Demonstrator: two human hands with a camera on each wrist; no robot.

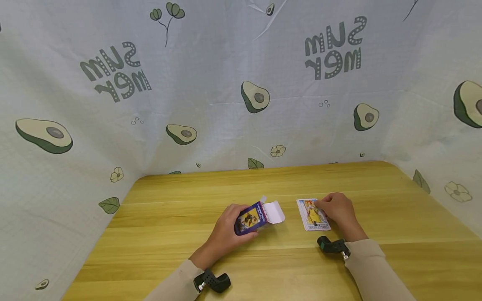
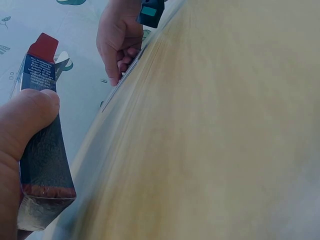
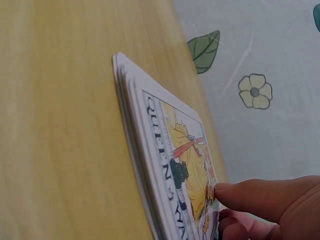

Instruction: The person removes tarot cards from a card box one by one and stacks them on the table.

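In the head view my left hand [image 1: 227, 228] grips a dark blue tarot card box [image 1: 249, 220] with a picture on its front. The box is tilted, its white end flap [image 1: 274, 212] folded out toward the right. The left wrist view shows my thumb [image 2: 37, 107] along the box's printed narrow side. To the right, a small stack of tarot cards [image 1: 309, 215] lies face up, a Queen of Wands card on top. My right hand [image 1: 340, 211] pinches the stack's right edge, thumb [image 3: 240, 197] on the top card and other fingers curled at the edge. The box's contents are hidden.
Both things are around the middle of a wood-grain table [image 1: 169, 217]. A pale cloth [image 1: 211, 83] with avocado prints hangs behind the table and along its sides. A small black camera mount [image 1: 212, 281] sits on the left wrist, another black mount [image 1: 333, 246] on the right.
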